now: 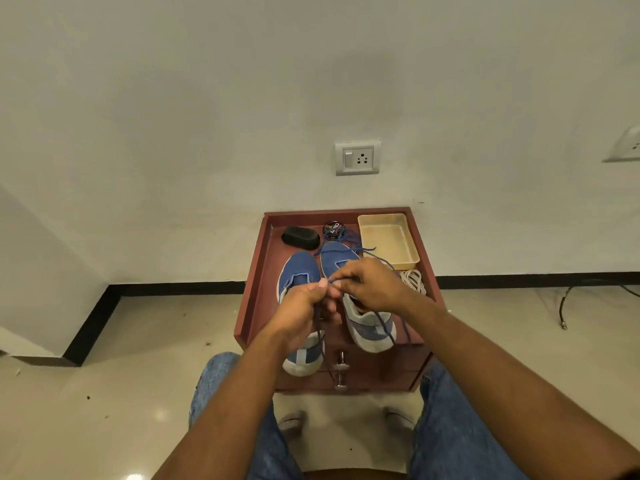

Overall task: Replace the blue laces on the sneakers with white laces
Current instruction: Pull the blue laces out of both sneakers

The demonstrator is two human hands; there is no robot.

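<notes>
Two blue sneakers (299,278) side by side, blue lace (382,318) loose, white laces (413,280) coiled beside.

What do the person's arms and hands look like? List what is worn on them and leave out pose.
The left hand and right hand are bare, with no gloves, and no rings, watch or bracelet can be seen. Both forearms are uncovered right to the frame's lower edge, so no sleeve is in view. Blue denim jeans cover the legs below them.

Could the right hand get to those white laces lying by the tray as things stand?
Probably yes. The white laces lie uncovered just beyond the right hand, nothing between. But its fingers pinch the blue lace, which they would have to release first.
</notes>
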